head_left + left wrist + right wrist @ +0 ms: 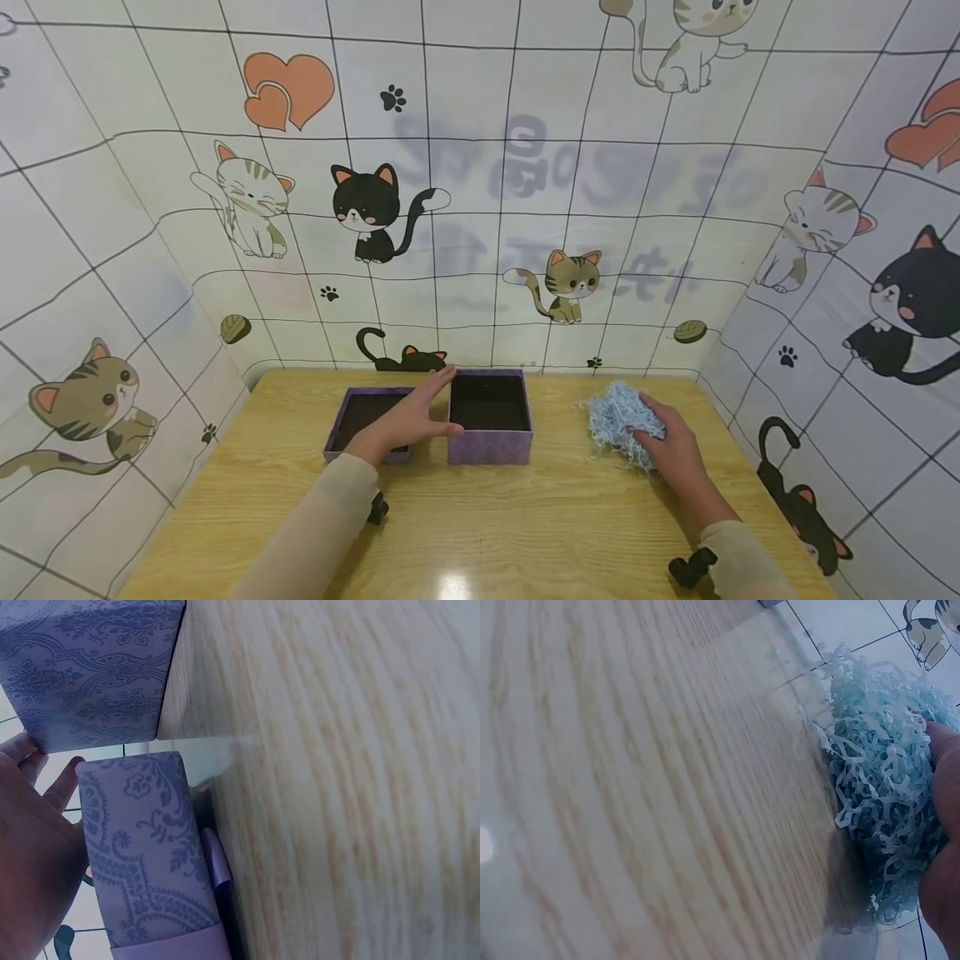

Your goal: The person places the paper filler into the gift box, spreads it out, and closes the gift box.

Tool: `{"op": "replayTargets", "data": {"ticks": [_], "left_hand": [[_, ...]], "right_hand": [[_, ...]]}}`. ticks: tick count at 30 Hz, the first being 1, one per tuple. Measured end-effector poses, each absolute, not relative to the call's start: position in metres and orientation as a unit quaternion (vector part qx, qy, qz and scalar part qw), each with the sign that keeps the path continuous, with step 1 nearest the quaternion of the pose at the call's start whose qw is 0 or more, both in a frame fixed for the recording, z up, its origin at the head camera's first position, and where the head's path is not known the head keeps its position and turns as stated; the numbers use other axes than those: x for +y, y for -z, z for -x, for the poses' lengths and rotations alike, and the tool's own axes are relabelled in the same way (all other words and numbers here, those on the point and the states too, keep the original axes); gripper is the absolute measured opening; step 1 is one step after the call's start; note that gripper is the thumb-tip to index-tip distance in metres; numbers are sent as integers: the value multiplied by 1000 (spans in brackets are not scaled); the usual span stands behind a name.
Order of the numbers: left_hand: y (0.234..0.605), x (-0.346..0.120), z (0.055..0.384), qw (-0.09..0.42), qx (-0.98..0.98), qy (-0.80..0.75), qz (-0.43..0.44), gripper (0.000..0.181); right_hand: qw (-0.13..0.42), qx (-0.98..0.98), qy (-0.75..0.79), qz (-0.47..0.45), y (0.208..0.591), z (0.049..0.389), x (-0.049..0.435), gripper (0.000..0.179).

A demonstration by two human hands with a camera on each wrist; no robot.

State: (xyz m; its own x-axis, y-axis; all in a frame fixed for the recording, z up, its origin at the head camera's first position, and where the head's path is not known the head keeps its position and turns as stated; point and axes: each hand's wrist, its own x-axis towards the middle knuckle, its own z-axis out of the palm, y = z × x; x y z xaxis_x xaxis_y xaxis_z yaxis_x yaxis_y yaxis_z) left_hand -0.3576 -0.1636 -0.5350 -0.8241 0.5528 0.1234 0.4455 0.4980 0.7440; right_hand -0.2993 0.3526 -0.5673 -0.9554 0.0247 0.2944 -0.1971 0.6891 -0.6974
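on the wood-grain desk (555, 517) a deep purple box (490, 447) stands open, a shallow purple lid (363, 410) beside it on the left and a blue shredded-paper clump (618, 421) off to its right. the right hand (681, 454) has its fingers clamped on the clump; the left hand (405, 423), fingers and thumb apart, is at the box's left edge.

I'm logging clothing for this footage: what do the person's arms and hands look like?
The left sleeve and right sleeve are long, plain and beige. A small black piece shows by the left cuff, a rounded black one by the right. The left hand and right hand wear no gloves.
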Motion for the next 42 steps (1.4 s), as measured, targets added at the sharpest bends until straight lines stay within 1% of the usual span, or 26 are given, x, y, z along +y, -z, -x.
{"op": "replayTargets", "data": {"ticks": [9,20,35,42], "left_hand": [[536,-165,359,64,864,-405,-292,119],[536,-165,358,63,863,-409,-289,120],[536,-166,358,62,862,-411,-291,119],[533,-164,356,76,861,-419,-277,115]], "right_hand": [[166,-898,-405,-47,560,298,349,70],[173,-889,-423,-33,540,302,342,69],[203,-882,-420,-55,515,304,331,67],[209,-878,-426,-65,505,303,327,67]]}}
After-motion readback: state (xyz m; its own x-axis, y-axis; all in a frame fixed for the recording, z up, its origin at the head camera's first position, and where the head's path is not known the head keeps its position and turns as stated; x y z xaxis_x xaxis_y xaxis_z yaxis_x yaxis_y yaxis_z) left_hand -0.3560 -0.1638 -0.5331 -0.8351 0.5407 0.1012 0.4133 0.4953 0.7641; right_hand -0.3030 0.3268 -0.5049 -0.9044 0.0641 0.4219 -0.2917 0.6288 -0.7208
